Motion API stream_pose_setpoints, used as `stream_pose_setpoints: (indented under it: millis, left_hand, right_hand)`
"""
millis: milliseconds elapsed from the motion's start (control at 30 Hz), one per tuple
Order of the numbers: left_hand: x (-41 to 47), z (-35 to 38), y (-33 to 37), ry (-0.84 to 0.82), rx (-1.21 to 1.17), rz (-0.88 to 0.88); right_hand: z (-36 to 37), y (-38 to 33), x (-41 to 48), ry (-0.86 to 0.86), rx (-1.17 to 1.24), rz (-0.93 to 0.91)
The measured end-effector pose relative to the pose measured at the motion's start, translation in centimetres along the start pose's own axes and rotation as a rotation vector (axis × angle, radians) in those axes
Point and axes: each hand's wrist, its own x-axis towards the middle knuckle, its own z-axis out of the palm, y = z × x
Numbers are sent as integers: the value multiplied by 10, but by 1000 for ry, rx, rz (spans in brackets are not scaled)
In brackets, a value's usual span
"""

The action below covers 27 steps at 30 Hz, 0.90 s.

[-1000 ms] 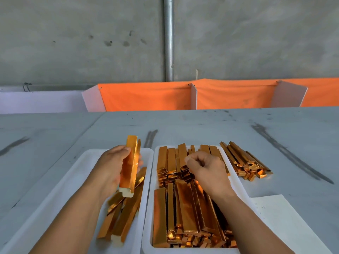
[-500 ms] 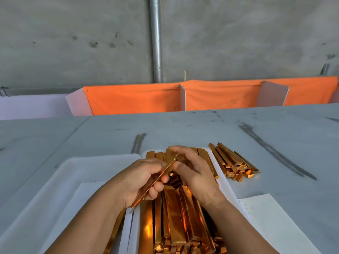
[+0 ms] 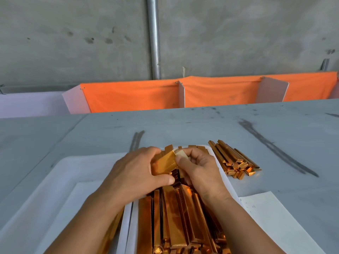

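Both hands meet above the right white tray [image 3: 222, 176], which is packed with long gold foil boxes [image 3: 176, 219]. My left hand [image 3: 135, 176] grips a flat gold foil box piece [image 3: 165, 163] from the left, thumb underneath. My right hand [image 3: 200, 173] pinches the pale end flap [image 3: 180, 153] of that same piece with thumb and fingers. The left white tray [image 3: 60, 182] lies under my left forearm; a few gold boxes [image 3: 110, 233] in it show beside the arm.
A loose pile of gold boxes [image 3: 234, 159] lies on the grey table [image 3: 201, 125] right of the trays. A white paper sheet [image 3: 271, 217] sits at the near right. Orange cloth with white dividers [image 3: 181, 94] lines the table's far edge below a concrete wall.
A second ago my left hand held a folded box over the left tray while the right reached into the right tray. Both hands now hold one flat piece, turned broad side up.
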Motion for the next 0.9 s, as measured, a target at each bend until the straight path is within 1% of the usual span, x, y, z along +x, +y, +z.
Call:
stream_pose_setpoints:
  millis: [67, 167, 267, 400, 500, 567, 733, 900]
  left_hand:
    - [0, 12, -1, 63, 75, 34]
    - [1, 24, -7, 122, 58, 32]
    - [1, 32, -10, 166, 33, 65]
    - [1, 37, -10, 181, -19, 60]
    - [1, 39, -9, 195, -27, 42]
    - [1, 40, -9, 211, -12, 43]
    - [0, 41, -11, 261, 14, 60]
    - [-2, 42, -7, 264, 39, 95]
  right_hand:
    - [1, 0, -1, -7, -2, -13]
    - [0, 0, -1, -5, 28, -14]
    - [-1, 0, 0, 11, 35, -21]
    - [1, 4, 0, 101, -80, -113]
    - [3, 5, -2, 148, -242, -215]
    - [5, 5, -3, 155, -333, -233]
    - [7, 6, -3, 159, -398, -242]
    - [8, 8, -3, 54, -564, -290]
